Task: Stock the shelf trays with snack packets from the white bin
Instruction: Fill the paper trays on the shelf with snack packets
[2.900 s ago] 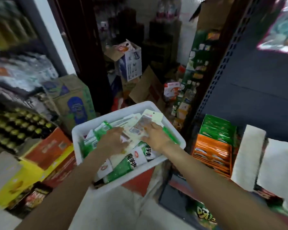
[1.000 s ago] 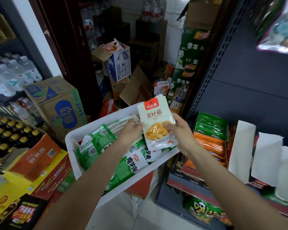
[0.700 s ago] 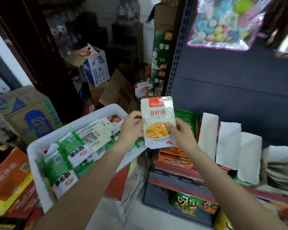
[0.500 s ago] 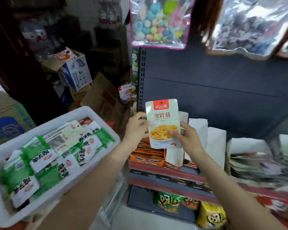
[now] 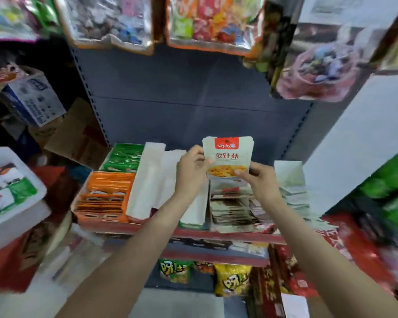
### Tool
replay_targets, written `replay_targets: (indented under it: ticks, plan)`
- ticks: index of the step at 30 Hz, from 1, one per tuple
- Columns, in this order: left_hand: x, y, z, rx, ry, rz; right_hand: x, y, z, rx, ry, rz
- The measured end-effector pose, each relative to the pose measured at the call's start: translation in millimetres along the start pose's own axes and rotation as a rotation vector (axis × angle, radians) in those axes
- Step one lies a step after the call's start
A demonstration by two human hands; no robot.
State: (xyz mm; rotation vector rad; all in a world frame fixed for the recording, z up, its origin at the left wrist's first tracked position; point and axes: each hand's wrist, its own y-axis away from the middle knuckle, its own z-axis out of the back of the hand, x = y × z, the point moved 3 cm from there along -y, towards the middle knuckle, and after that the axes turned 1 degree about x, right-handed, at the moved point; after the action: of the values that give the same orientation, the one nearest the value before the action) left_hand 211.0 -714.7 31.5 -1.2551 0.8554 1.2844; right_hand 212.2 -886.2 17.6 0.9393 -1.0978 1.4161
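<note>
A pale snack packet [image 5: 228, 152] with a red label and a picture of yellow food is held upright by both hands. My left hand [image 5: 190, 173] pinches its left edge and my right hand [image 5: 260, 180] pinches its lower right corner. It hovers just above a shelf tray [image 5: 230, 210] stacked with similar pale packets. The white bin [image 5: 12, 216] with green and white packets sits at the far left, partly out of frame.
Orange packets [image 5: 104, 198] and green packets [image 5: 122, 157] fill trays at the shelf's left, with white cardboard dividers [image 5: 147, 180] between trays. Bags of sweets [image 5: 207, 21] hang overhead. Crisp bags [image 5: 232, 281] sit on the lower shelf. Cartons [image 5: 30, 99] are stacked behind the bin.
Both hands lifted the packet out of the white bin and carried it right, over the shelf trays. My view turned right, so the bin slid to the left edge.
</note>
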Motion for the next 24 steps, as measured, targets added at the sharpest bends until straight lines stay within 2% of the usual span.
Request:
replay_targets:
  ticks: [8, 13, 17, 21, 24]
  plan:
    - [12.4, 2.8, -28.1, -0.025, -0.14, 0.054, -35.6, -15.9, 22.9, 0.067, 0.106, -0.076]
    - [26.5, 5.6, -35.4, 0.085, -0.265, 0.166, -51.6, -19.8, 22.4, 0.134, 0.272, -0.12]
    - [34.9, 5.3, -40.9, 0.133, -0.286, 0.228, -42.7, -22.3, 31.3, 0.097, 0.184, -0.086]
    - [25.6, 7.2, -39.5, 0.065, -0.358, 0.082, -42.7, -22.9, 30.2, 0.192, 0.353, -0.048]
    - [24.6, 7.7, -38.3, 0.144, -0.522, -0.034, -45.2, -21.1, 25.6, 0.206, 0.46, -0.041]
